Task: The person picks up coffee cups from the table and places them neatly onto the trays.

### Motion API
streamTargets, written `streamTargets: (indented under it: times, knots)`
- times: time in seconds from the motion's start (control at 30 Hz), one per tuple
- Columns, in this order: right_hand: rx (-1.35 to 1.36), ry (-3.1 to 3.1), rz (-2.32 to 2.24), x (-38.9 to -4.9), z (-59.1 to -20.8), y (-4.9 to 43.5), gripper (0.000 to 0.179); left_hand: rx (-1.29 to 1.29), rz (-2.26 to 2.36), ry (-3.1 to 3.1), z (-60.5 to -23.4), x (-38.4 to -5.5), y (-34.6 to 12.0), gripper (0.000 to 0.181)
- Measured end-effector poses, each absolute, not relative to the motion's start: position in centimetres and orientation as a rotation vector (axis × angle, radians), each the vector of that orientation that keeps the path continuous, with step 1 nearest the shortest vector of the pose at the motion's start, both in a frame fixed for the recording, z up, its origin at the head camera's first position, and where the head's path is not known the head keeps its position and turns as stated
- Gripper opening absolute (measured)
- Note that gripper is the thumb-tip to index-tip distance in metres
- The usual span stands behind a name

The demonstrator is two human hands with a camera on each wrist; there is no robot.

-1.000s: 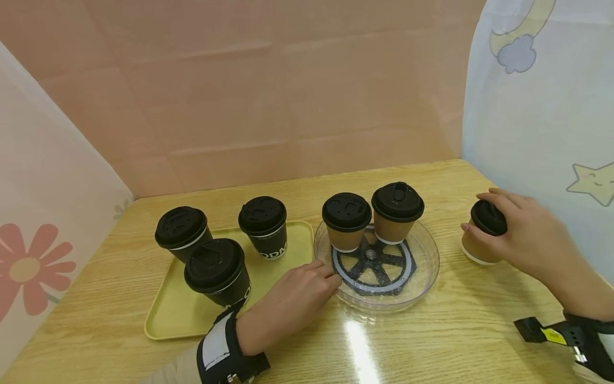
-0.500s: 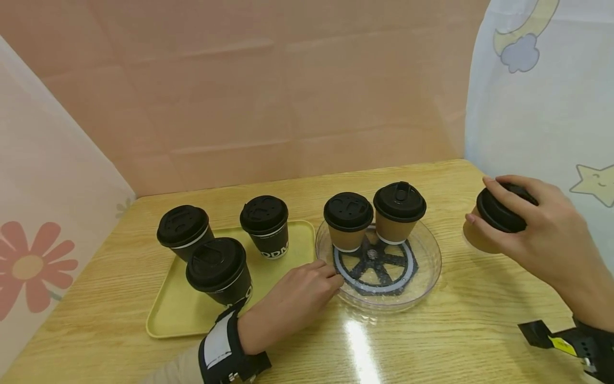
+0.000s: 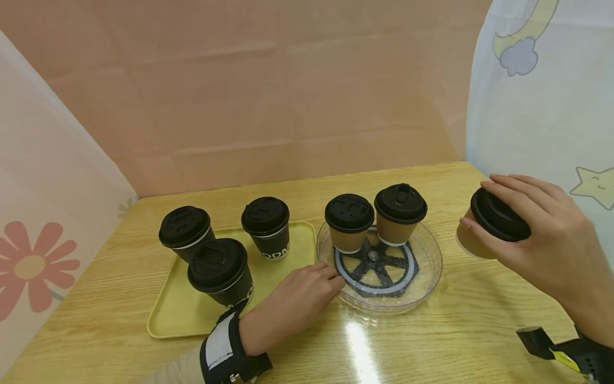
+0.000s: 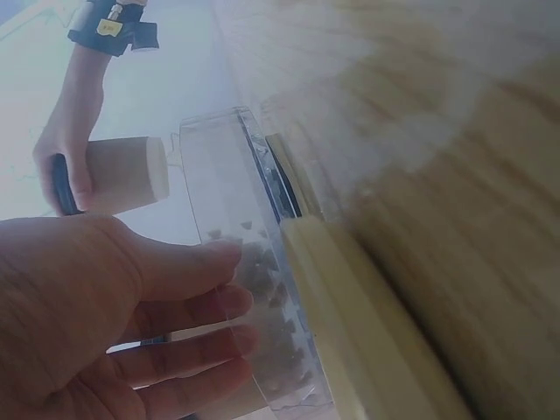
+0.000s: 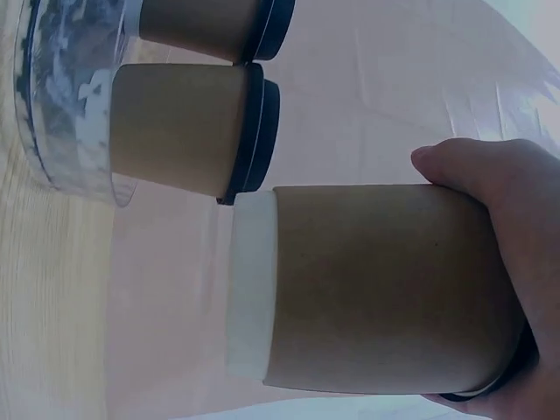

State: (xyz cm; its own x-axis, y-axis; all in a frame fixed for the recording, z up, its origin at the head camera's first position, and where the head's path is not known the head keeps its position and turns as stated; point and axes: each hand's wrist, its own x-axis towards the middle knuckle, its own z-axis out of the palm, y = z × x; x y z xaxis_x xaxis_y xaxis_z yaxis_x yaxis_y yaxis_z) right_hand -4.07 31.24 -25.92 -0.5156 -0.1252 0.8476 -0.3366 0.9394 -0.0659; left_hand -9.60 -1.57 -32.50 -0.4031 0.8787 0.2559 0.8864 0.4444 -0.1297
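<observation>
My right hand [image 3: 551,234] holds a brown paper coffee cup [image 5: 394,289] by its black lid [image 3: 499,216], lifted off the table at the right. My left hand [image 3: 297,293] touches the near-left wall of a clear round turntable [image 3: 384,306]; in the left wrist view its fingers [image 4: 197,350] lie fairly straight against that wall. Two more lidded brown cups, a left one [image 3: 347,240] and a right one [image 3: 395,230], stand upright at the back of the turntable. In the right wrist view the held cup's white base faces the turntable.
A yellow tray [image 3: 177,314] at the left bears three black lidded cups: a back-left one [image 3: 187,234], a front one [image 3: 218,272] and a right one [image 3: 266,229]. Its right edge borders the turntable. Fabric screens [image 3: 240,106] enclose the wooden table [image 3: 422,341].
My right hand has raised the brown cup off the table at the right, and then shifted it slightly left. My left hand stays at the turntable.
</observation>
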Motion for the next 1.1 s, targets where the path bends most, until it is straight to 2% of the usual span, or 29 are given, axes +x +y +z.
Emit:
streamTargets:
  times: [0.67,1.1]
  knots:
    - [0.618,-1.994,0.315,-4.2,-25.6,26.8,0.063,-1.503,0.004,-2.373,-32.6,-9.6,-1.5,0.010]
    - [0.764,-2.031,0.333,-5.3,-27.7,23.7,0.061,-1.504,0.025,-2.371,-32.6,-9.5,-1.5,0.009]
